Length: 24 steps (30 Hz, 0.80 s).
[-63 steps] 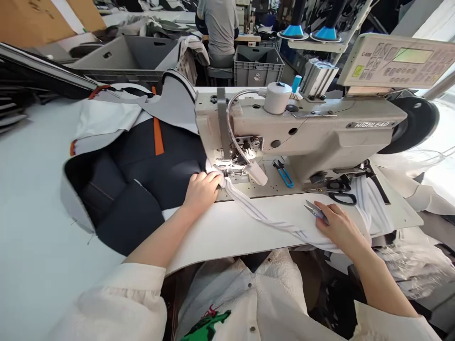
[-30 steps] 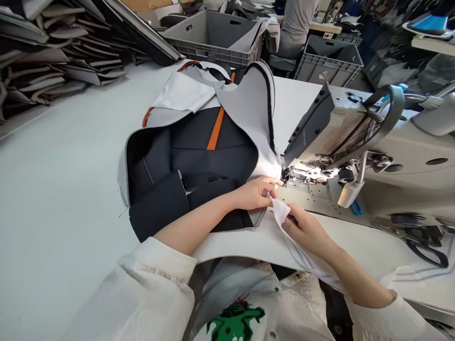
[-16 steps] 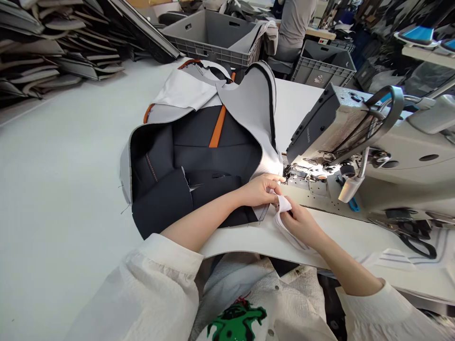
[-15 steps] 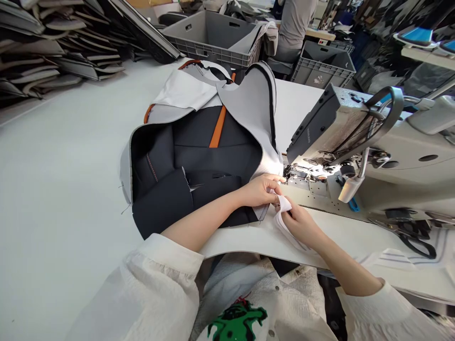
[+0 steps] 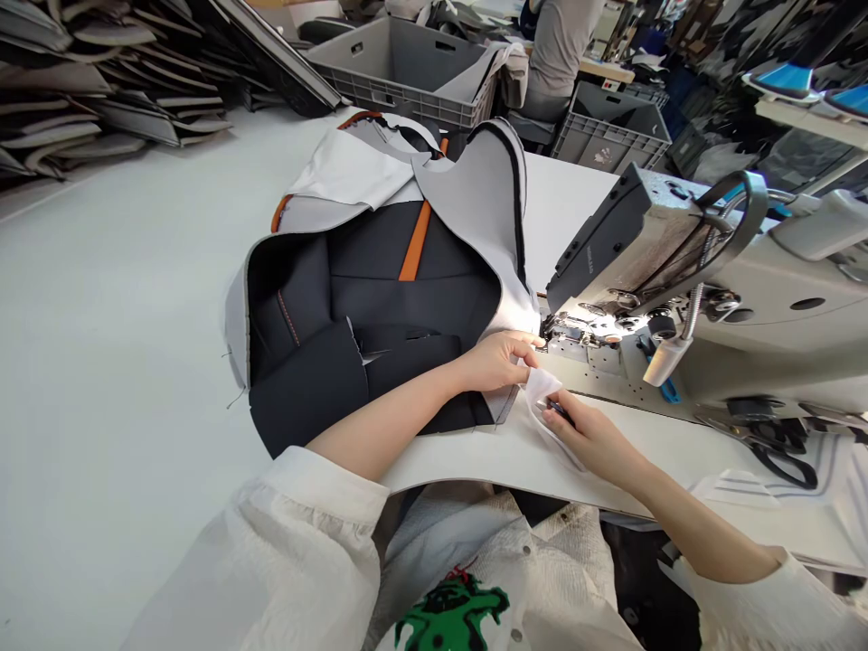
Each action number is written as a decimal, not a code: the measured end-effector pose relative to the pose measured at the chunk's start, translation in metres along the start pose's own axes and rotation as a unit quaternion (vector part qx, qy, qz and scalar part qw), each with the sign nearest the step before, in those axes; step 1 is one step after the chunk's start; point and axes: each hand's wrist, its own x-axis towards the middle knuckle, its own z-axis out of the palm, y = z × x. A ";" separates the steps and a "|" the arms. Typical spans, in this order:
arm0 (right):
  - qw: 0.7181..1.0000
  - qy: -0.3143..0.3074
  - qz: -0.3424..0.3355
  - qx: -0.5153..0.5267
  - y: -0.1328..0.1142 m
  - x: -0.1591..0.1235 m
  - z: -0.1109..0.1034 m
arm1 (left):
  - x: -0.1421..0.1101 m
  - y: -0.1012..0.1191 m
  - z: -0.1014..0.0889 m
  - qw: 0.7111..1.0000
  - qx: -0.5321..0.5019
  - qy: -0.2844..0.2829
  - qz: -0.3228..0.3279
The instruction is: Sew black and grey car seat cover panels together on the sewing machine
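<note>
A black seat cover (image 5: 407,240) with a grey-white backing and an orange stripe lies partly turned out on the table. My left hand (image 5: 498,360) rests at its near right corner, beside the needle area of the sewing machine (image 5: 603,262). Its fingers pinch a white fabric strip (image 5: 541,387) against the cover's edge. My right hand (image 5: 600,441) is closed around small dark-handled thread snips (image 5: 561,412), whose metal tip points left at the strip. The strip's lower end hangs down under the right hand.
Stacked grey-and-black panels (image 5: 115,90) fill the far left. Behind the table stand a grey crate (image 5: 420,90) and a second crate (image 5: 603,131), with a person (image 5: 562,45) between them. Striped white material (image 5: 806,479) lies at the right, and a blue tool (image 5: 668,384) under the machine arm.
My right hand has moved slightly right and down, and the snips now show between its fingers. My left hand stays in place on the strip.
</note>
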 end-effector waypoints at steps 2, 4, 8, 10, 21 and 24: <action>1.000 0.010 0.003 0.001 -0.002 0.003 0.000 | -0.001 0.001 0.001 1.000 0.008 -0.004 0.000; 1.000 0.024 0.003 -0.020 -0.007 0.010 0.002 | -0.001 0.004 0.002 1.000 0.011 -0.012 -0.003; 0.995 0.002 -0.013 -0.095 -0.018 0.028 0.007 | -0.002 0.006 0.002 1.000 -0.001 -0.016 -0.014; 0.993 -0.004 -0.031 -0.116 -0.020 0.030 0.009 | -0.001 0.006 0.000 1.000 -0.022 -0.002 -0.015; 0.959 0.211 0.007 -0.189 0.110 -0.039 -0.031 | -0.060 0.033 0.058 0.872 0.331 -0.276 0.234; 0.930 0.293 0.057 -0.213 0.136 -0.052 -0.043 | -0.065 0.033 0.054 0.867 0.354 -0.279 0.215</action>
